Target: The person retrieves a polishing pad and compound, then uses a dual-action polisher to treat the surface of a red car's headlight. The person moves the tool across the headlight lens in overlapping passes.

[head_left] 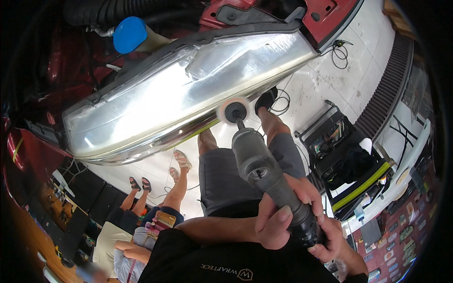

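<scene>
A black handheld polisher (257, 158) points away from my body, with both my hands wrapped round its body. My left hand (276, 221) grips its middle, the thumb lying along the near side. Farther back, my right hand (332, 240) closes round the rear end. At the polisher's front is a round pale pad with an orange edge (222, 111), beside the lower rim of a large clear car headlight (188, 89). I cannot tell whether pad and lens touch. The headlight sits in a red car's front, its lens reflecting bright light.
A blue-capped reservoir (130, 35) and black hose (113, 10) lie behind the headlight. On the right stand an open black tool bag (325, 137), a dark floor grate (384, 82) and a white bumper-like part (406, 179). Cables (283, 104) cross the tiles. Two people (134, 245) are at lower left.
</scene>
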Demonstrator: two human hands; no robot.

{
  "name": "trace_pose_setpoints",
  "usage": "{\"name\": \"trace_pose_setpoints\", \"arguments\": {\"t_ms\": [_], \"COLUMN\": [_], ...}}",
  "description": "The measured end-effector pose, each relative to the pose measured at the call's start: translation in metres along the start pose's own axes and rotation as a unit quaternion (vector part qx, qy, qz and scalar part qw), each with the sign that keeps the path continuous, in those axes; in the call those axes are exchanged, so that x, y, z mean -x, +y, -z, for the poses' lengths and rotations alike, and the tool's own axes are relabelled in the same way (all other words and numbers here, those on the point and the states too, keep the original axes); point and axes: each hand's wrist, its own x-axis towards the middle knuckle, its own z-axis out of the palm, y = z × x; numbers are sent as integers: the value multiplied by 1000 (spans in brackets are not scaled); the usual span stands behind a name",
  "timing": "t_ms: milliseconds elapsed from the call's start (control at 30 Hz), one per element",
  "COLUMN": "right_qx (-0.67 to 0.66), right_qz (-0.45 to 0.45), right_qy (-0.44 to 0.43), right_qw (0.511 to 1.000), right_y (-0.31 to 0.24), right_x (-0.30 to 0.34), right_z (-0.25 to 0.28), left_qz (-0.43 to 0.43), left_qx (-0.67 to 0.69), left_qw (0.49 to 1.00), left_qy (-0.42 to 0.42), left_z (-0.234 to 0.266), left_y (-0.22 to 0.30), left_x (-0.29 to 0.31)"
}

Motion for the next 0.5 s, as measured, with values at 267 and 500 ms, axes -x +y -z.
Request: {"name": "trace_pose_setpoints", "arguments": {"t_ms": [267,500], "right_qx": [-3,-6], "right_qz": [18,33], "right_qy": [23,24], "right_qw": [1000,999], "right_y": [18,42], "right_x": [12,15], "right_z": [22,45], "left_qz": [20,8], "left_qx": [-4,-47], "left_qw": [1000,998], "left_qy": [-17,-38], "left_z": [-10,-12], "left_y": [-20,-42], "left_x": [-21,-40]}}
